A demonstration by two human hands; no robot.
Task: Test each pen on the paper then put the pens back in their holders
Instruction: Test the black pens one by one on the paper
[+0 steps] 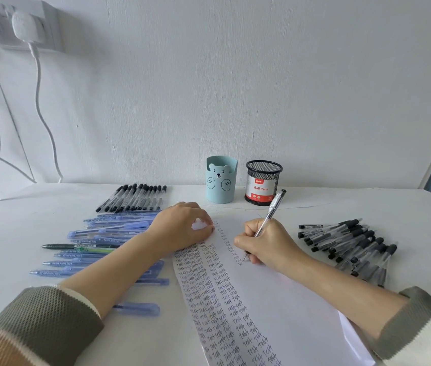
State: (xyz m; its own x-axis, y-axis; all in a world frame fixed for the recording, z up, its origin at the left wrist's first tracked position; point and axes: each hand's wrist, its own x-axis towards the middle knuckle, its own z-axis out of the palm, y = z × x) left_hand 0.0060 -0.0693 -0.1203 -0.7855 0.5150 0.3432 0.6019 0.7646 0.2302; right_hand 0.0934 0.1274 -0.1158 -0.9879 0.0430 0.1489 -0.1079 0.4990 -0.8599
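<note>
I see the right hand (264,241) with its fingers (243,240) clenched around a clear-barrelled pen with a black cap (272,210). The pen's tip is down on the white sheet of paper (288,299), at the foot of a short column of handwritten "Test". The left hand (180,225) rests at the sheet's upper left edge. Its fingers (203,228) are loosely curled, tips on the paper, grasping nothing.

The sheet lies diagonally, and its far corner reaches towards the black wire-mesh holder (263,183). The pale blue bear-faced holder (221,180) stands just beside that one, both near the wall.

The room is tight on the left. A spread of blue plastic pens (108,233) lies under and beside the left forearm, with a row of black-capped clear pens (135,198) behind it. On the right, a heap of black-grip clear pens (351,247) sits near the writing hand. A strip of bare white table (420,220) runs beyond it to the far right edge. The sheet's right half is unwritten.
</note>
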